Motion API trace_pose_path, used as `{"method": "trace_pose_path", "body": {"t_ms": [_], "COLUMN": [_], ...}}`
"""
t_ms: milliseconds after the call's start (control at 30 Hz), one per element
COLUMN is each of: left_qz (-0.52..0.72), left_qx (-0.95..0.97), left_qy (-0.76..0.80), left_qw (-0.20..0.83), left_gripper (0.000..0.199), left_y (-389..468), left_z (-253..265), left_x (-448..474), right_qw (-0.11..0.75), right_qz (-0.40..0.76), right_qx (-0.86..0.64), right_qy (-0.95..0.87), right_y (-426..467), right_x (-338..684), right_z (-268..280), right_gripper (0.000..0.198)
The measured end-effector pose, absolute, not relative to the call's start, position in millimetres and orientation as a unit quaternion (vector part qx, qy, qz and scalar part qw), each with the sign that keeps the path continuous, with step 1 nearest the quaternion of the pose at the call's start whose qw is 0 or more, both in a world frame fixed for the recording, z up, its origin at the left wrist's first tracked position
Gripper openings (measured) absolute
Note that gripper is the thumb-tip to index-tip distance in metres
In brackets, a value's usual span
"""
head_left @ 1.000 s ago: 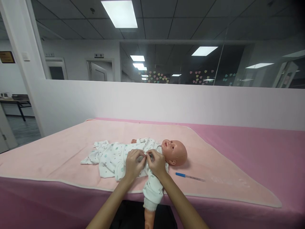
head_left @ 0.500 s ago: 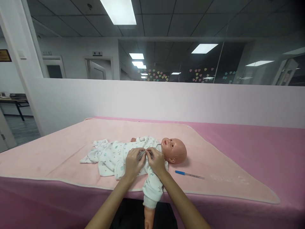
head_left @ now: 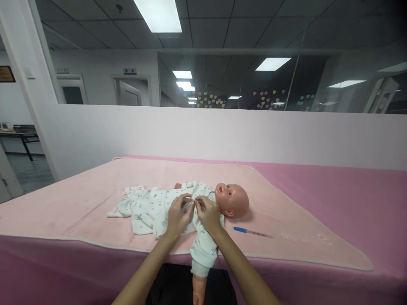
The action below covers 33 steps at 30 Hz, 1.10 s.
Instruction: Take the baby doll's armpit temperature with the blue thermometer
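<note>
A bald baby doll (head_left: 233,201) lies on its back with its head to the right. It wears a white romper (head_left: 148,209) with small green and grey prints. Over the doll's chest, my left hand (head_left: 178,214) pinches a fold of the romper. My right hand (head_left: 207,212) is close beside it, fingertips pinching the same cloth near the neckline. What exactly lies between the fingertips is partly hidden. One doll arm (head_left: 199,289) sticks out of its sleeve toward me, past the table's front edge.
Right of my hands, a pen with a blue cap (head_left: 252,232) lies on the peach blanket (head_left: 79,203). Pink cloth (head_left: 349,203) covers the table under it. Behind stands a white half wall (head_left: 222,135) with glass above.
My left fingers have shifted slightly at the cloth, and the fold between my hands looks lighter. The doll and the pen stay where they were.
</note>
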State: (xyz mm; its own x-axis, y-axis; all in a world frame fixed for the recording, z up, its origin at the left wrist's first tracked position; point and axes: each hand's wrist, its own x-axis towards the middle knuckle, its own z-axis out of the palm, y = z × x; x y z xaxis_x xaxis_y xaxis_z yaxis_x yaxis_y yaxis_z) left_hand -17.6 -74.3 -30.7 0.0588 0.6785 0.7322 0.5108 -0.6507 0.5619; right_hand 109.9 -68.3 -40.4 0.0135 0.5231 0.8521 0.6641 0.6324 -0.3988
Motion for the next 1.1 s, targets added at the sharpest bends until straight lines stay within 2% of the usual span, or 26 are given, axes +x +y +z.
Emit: {"method": "trace_pose_path", "body": {"t_ms": [200,333,533,767,1100], "left_qz": [0.585,0.597,0.583,0.532,0.486], "left_qx": [0.693,0.678,0.688,0.719,0.742], "left_qy": [0.383,0.386,0.411,0.444,0.458], "left_qw": [0.176,0.185,0.133,0.050,-0.052], "left_gripper": [0.016,0.016,0.017,0.007,0.010], "left_y": [-75.6,-76.2,-78.7,-81.5,-80.3], "left_z": [-29.9,-29.2,-27.2,-27.7,-28.1], "left_x": [-17.0,-16.2,-15.6,-13.9,-9.7], "right_qw": [0.570,0.561,0.556,0.564,0.541], "right_qz": [-0.063,-0.068,-0.058,-0.048,-0.064], "right_qx": [-0.426,-0.420,-0.418,-0.407,-0.409], "right_qy": [-0.700,-0.710,-0.717,-0.717,-0.732], "right_y": [-69.8,-72.6,-74.1,-73.9,-75.3], "right_x": [109.8,109.3,109.7,109.7,109.3], "right_z": [-40.1,-37.6,-35.3,-36.4,-34.1], "right_gripper": [0.017,0.018,0.018,0.019,0.020]}}
